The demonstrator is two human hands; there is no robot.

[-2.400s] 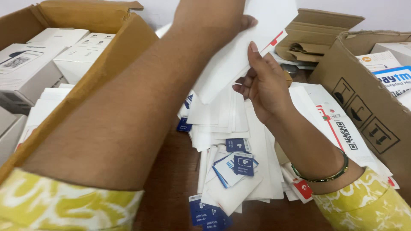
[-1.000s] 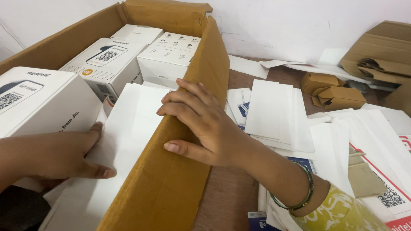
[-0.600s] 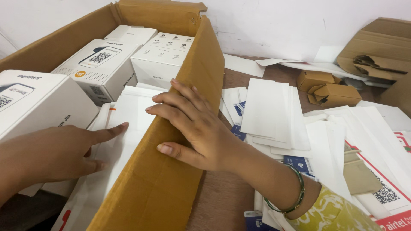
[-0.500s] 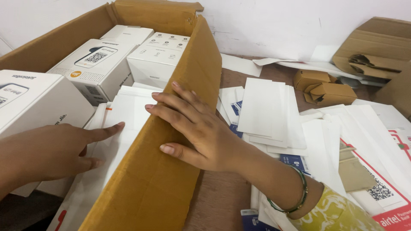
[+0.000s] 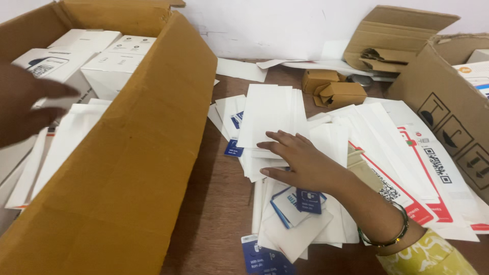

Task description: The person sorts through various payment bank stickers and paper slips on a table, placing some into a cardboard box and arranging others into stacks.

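Fingers spread, right hand rests flat on smooth white paper envelopes; blurred left hand hangs loosely open over corrugated cardboard box.

Envelope pile on table, large carton left of it, small boxes behind.

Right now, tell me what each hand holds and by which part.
Nothing is held. The right hand lies flat, fingers spread, on the white envelopes on the table. The left hand hovers open over the large cardboard box.
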